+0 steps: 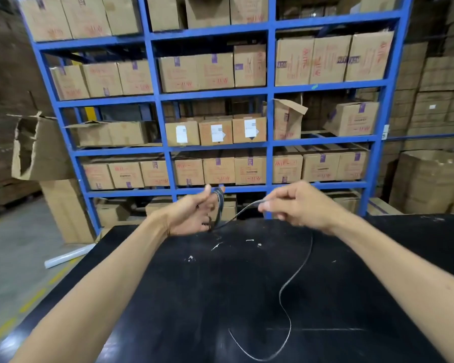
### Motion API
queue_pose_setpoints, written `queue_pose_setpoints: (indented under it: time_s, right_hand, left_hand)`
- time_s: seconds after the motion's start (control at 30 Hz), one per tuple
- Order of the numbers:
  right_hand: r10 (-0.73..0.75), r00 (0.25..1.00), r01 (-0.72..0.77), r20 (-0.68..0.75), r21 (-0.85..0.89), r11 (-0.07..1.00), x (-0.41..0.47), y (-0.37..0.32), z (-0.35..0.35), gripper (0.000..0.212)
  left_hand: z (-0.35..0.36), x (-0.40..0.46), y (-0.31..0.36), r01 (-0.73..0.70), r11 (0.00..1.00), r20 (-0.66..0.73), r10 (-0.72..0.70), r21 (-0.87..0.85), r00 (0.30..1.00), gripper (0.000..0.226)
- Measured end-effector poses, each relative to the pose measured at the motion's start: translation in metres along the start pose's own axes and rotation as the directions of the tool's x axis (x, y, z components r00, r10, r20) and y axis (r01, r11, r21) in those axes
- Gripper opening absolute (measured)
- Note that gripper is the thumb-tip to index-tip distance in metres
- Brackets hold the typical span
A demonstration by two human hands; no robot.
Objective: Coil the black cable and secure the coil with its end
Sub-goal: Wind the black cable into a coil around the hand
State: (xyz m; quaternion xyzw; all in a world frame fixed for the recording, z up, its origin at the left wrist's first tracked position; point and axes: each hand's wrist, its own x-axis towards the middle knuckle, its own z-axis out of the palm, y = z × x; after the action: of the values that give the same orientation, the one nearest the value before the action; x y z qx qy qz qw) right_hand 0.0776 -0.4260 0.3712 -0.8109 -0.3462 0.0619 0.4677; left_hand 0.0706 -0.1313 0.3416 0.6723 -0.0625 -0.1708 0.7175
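Observation:
A thin black cable (296, 273) runs across the black table (220, 297). My left hand (194, 213) is raised over the far table edge and grips a small coil of the cable (219, 205), its loops hanging beside the fingers. From the coil a strand stretches right to my right hand (294, 205), which pinches it between thumb and fingers. Past the right hand the loose cable drops onto the table, snakes toward me and curls back left near the front edge. The free end lies near the front middle of the table.
Blue steel shelving (270, 95) full of cardboard boxes stands just behind the table. More stacked boxes rise at the left (63, 205) and right (430, 179). A white roll (68, 255) lies on the concrete floor at left. White scuffs mark the tabletop.

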Motion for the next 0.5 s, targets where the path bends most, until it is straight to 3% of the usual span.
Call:
queue_pose_setpoints:
  time_s: [0.1, 0.17, 0.27, 0.37, 0.5]
  right_hand:
    - [-0.045, 0.988, 0.027, -0.15, -0.117, 0.993, 0.019, -0.014, -0.026, 0.013]
    - [-0.07, 0.957, 0.038, -0.281, -0.116, 0.993, 0.034, -0.015, -0.039, 0.014]
    - [0.112, 0.899, -0.038, -0.424, 0.179, 0.983, 0.053, -0.001, -0.052, 0.014]
    - [0.332, 0.867, -0.183, -0.371, 0.383, 0.905, 0.059, 0.02, -0.052, 0.033]
    - [0.336, 0.903, -0.241, -0.266, 0.334, 0.911, 0.058, 0.034, -0.028, 0.046]
  left_hand:
    - [0.027, 0.0, -0.02, 0.17, 0.96, 0.135, -0.204, 0.224, 0.97, 0.063]
    - [0.045, -0.001, -0.028, 0.203, 0.926, 0.234, -0.285, 0.32, 0.93, 0.071]
    - [0.07, -0.013, -0.026, 0.168, 0.948, 0.404, -0.271, 0.272, 0.874, 0.067]
    - [0.089, -0.029, -0.014, 0.132, 0.966, 0.557, -0.237, 0.224, 0.796, 0.063]
    - [0.102, -0.038, -0.002, 0.102, 0.97, 0.703, -0.23, 0.219, 0.673, 0.065]
